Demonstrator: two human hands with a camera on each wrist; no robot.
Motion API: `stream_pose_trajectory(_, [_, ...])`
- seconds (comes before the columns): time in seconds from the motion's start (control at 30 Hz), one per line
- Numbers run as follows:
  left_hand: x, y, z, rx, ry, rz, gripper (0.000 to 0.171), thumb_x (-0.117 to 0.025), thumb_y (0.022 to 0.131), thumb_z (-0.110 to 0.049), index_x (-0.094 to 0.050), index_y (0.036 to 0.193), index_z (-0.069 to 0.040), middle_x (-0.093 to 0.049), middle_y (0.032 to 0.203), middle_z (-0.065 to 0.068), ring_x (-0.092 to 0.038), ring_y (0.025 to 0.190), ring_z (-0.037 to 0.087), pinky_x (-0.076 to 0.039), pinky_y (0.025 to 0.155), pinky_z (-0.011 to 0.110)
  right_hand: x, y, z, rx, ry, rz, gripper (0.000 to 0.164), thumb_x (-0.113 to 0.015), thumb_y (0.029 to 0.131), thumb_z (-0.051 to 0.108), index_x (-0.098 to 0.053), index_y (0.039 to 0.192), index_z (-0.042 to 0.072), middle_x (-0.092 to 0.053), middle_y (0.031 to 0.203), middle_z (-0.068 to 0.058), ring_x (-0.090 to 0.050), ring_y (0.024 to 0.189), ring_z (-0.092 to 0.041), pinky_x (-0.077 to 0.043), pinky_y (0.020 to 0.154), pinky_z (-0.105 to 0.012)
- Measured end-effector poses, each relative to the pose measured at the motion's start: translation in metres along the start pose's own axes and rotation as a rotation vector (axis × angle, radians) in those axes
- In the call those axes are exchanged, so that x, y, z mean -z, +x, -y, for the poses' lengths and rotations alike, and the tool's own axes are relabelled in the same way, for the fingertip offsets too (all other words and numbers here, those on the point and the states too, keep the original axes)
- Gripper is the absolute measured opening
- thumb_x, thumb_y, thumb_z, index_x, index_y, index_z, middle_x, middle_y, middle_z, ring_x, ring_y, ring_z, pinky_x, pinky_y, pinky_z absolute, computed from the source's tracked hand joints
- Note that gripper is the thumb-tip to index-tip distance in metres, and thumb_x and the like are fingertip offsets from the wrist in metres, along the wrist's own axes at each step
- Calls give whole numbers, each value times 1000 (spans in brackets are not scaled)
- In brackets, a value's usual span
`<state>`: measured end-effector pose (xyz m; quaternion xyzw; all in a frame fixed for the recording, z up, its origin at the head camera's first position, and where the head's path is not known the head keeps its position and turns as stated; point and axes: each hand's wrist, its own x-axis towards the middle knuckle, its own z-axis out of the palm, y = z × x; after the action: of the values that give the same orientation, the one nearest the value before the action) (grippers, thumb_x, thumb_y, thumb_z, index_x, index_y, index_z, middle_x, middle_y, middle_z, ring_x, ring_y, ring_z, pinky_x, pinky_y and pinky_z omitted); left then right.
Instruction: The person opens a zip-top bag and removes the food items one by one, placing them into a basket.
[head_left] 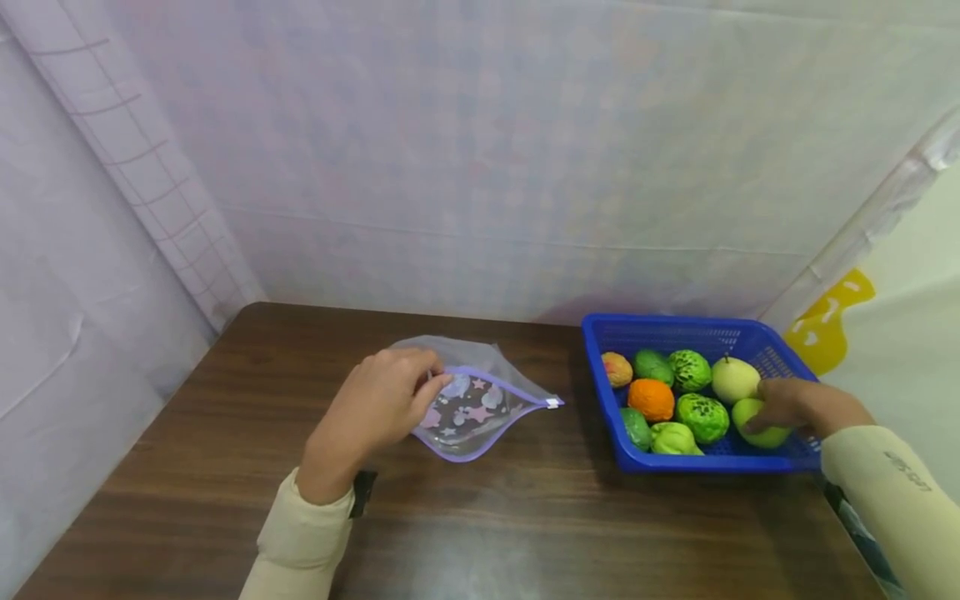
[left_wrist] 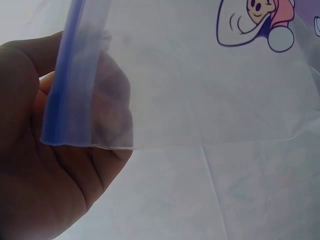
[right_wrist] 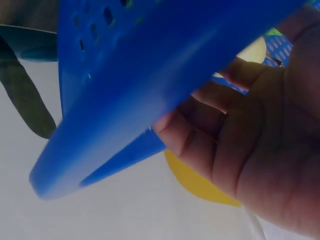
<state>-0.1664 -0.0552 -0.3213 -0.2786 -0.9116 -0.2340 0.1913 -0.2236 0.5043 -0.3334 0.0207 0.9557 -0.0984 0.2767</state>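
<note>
My left hand (head_left: 382,400) pinches the rim of a clear zip bag (head_left: 480,412) printed with stars and shapes. Its purple zip edge gapes wide, with a white slider at the right end. In the left wrist view, the bag's blue-purple zip strip (left_wrist: 65,85) runs between thumb and fingers. My right hand (head_left: 806,406) reaches over the near right rim of a blue basket (head_left: 626,457) and grips a green apple (head_left: 757,425) inside. The basket rim hides part of these fingers in the right wrist view. A pale yellow pear (head_left: 735,381) lies just behind the apple.
Inside the basket are an orange (head_left: 651,400), several green fruits, and a peach-coloured fruit (head_left: 617,369) at the left. The brown wooden table (head_left: 480,533) meets a pale cloth wall (head_left: 450,167) at the back. A yellow cutout (head_left: 825,337) stands beyond the basket's right side.
</note>
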Motion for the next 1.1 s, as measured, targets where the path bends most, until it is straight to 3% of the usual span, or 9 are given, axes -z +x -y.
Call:
stream_pose_trajectory(0.23, [-1,1,0,-2,2,0,11,-70,90,-20,-70,84,-10,-62,69,-3,-51,59,11,-47,48,30,2,-2,-1,46,-51,-51,70,-78,79,37,-51,111,-19,-57,93,-29,-56,76,-32,-56,61,-45])
stream_pose_trajectory(0.33, [-1,2,0,-2,2,4,12,-70,91,-20,-70,84,-10,-62,69,-3,-51,59,11,-46,48,30,2,-3,-2,48,-50,-43,78,-78,79,40,-48,117,-22,-56,103,-39,-58,81,-35,-57,63,-47])
stream_pose_trajectory(0.43, [-1,2,0,-2,2,5,12,-70,91,-21,-70,84,-10,-62,69,-3,-51,59,11,-46,48,29,3,-4,-3,48,-25,-28,92,-78,79,41,-38,126,-27,-44,120,-51,-59,92,-47,-58,69,-53])
stream_pose_trajectory(0.53, [-1,2,0,-3,1,4,12,-70,90,-20,-70,84,-10,-62,69,-3,-51,58,11,-46,48,29,3,-7,1,72,-58,-49,95,-78,79,41,-37,127,-29,-39,125,-54,-53,101,-58,-55,76,-59])
stream_pose_trajectory(0.77, [-6,4,1,-46,10,-15,11,-71,89,-18,-70,82,-10,-61,68,-3,-50,59,11,-46,50,30,2,-16,12,116,-211,-154,88,-73,81,47,-47,126,-24,-44,127,-52,-40,112,-66,-37,91,-76])
stream_pose_trajectory(1.0, [-4,3,0,-39,14,-17,11,-71,89,-19,-71,82,-11,-61,68,-3,-50,59,11,-45,50,31,9,-39,32,224,-266,-342,76,-72,86,41,-50,123,-22,-53,120,-48,-50,105,-62,-43,87,-72])
stream_pose_trajectory(1.1, [-2,1,-1,-29,14,-17,12,-71,89,-20,-71,83,-10,-62,69,-3,-50,58,11,-44,48,30,5,-61,52,284,-201,-446,71,-68,91,37,-48,126,-21,-54,120,-48,-54,102,-60,-44,85,-71])
